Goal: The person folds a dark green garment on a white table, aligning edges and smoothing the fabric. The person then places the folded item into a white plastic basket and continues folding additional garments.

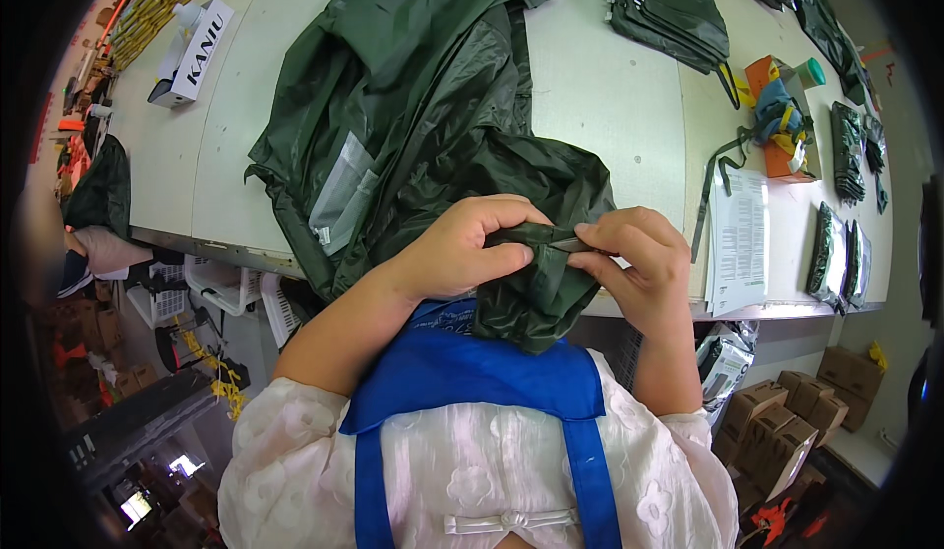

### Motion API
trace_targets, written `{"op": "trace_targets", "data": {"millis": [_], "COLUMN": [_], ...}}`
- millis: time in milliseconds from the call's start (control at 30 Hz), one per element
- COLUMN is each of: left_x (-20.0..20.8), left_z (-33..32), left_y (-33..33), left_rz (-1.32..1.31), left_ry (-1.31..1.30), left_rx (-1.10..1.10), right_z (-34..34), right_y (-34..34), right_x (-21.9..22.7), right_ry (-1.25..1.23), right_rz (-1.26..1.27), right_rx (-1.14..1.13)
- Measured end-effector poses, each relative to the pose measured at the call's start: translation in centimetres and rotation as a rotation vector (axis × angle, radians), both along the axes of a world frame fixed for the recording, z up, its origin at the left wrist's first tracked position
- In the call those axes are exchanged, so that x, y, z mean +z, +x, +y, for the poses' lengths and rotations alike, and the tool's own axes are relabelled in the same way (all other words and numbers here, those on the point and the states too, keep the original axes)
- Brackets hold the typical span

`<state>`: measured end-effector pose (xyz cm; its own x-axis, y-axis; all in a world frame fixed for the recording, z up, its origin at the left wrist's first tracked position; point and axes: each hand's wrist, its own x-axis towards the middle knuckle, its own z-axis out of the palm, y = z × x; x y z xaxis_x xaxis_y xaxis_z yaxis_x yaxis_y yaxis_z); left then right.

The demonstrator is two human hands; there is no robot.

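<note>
A dark green, shiny fabric piece (413, 87), like a thin rain garment, is spread over the table and hangs past its near edge in front of my apron. My left hand (472, 244) pinches a gathered fold of it between thumb and fingers. Close against that fold, my right hand (634, 254) is closed with its fingertips on a small, thin, grey metal-looking tool (570, 244); most of the tool is covered by the fingers. A whitish label patch (344, 190) shows on the fabric to the left.
Stacked dark green folded packs (669, 8) lie at the back right. An orange box (787, 126) with cloths stands beside printed sheets (737, 244). A white box (197, 53) is at the back left. White baskets (221, 284) sit under the table, cardboard boxes (772, 441) at lower right.
</note>
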<state>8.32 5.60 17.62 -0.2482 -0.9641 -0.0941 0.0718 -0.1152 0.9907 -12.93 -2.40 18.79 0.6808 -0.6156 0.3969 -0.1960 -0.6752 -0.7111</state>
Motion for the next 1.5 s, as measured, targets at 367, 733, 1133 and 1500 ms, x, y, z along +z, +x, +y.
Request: {"op": "trace_targets", "data": {"millis": [367, 733, 1133, 1500], "left_x": [-0.6, 1.3, 0.7, 0.9], "left_z": [0.2, 0.1, 0.4, 0.3], "left_y": [-0.1, -0.6, -0.2, -0.4], "left_rz": [0.324, -0.023, 0.032, 0.062], "left_ry": [0.176, 0.261, 0.317, 0.370], "left_rx": [0.015, 0.037, 0.077, 0.038], "right_z": [0.3, 1.7, 0.5, 0.5], "right_y": [-0.3, 1.6, -0.6, -0.7], "right_x": [-0.2, 1.1, 0.2, 2.1], "right_ry": [0.388, -0.447, 0.616, -0.216], "right_rz": [-0.150, 0.021, -0.320, 0.115], "right_rx": [-0.084, 0.030, 0.275, 0.040]}}
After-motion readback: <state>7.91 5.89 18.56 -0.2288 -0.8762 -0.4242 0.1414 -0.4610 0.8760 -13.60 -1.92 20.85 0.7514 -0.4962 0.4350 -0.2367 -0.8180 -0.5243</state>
